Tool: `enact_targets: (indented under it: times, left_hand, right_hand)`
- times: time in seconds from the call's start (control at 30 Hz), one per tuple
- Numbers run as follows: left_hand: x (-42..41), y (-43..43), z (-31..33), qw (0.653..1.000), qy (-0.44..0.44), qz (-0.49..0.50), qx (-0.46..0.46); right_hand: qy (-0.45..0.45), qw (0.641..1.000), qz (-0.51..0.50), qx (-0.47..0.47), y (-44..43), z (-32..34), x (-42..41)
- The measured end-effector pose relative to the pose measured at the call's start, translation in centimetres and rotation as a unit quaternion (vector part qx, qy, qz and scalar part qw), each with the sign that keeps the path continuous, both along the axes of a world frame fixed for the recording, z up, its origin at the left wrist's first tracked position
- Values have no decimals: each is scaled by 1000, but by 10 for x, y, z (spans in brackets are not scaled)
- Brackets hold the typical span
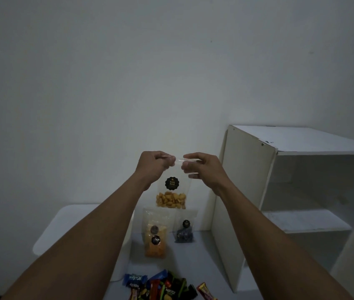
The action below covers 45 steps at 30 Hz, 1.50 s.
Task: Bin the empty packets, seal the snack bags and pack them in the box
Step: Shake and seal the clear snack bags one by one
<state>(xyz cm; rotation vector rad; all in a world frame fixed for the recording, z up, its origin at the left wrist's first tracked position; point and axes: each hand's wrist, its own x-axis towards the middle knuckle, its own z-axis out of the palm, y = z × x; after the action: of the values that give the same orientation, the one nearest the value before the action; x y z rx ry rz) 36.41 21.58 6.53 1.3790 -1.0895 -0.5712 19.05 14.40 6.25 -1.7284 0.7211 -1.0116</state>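
The left hand and right hand each pinch the top edge of a clear snack bag in their fingers, holding it in the air above an orange bag and a dark bag lying between a white container and a shelf unit, with wrappers heaped nearest.

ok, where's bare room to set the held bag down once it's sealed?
For the held bag: bare surface between the dark snack bag and the shelf unit, beyond the wrappers. The shelf board is also bare. Crowded: the wrappers at the near edge, and the orange bags beside the white container.
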Motion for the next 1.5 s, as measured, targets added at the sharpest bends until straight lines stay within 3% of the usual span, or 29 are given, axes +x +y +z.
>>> enact_targets:
  times: [0.23,0.37,0.57,0.8,1.07,1.5]
  left_hand:
    - [15,5,-4,998,51,-32,-5]
    - [21,4,-5,1000,13,13,-13]
    - [19,6,-3,1000,-4,-1,9]
    - [-3,-1,0,978,-39,194,59]
    - [-11,-5,-5,982,166,40,80]
    - [-19,-21,-21,966,235,12,110]
  right_hand:
    - [27,998,-44,-35,-7,1,3]
    - [40,999,-20,-28,-6,1,4]
    - [85,993,-27,-72,-2,4,15]
    - [97,980,-133,-114,4,-12,29]
    - [107,974,-145,-140,11,-28,27]
    - [122,972,-148,-138,1,-51,16]
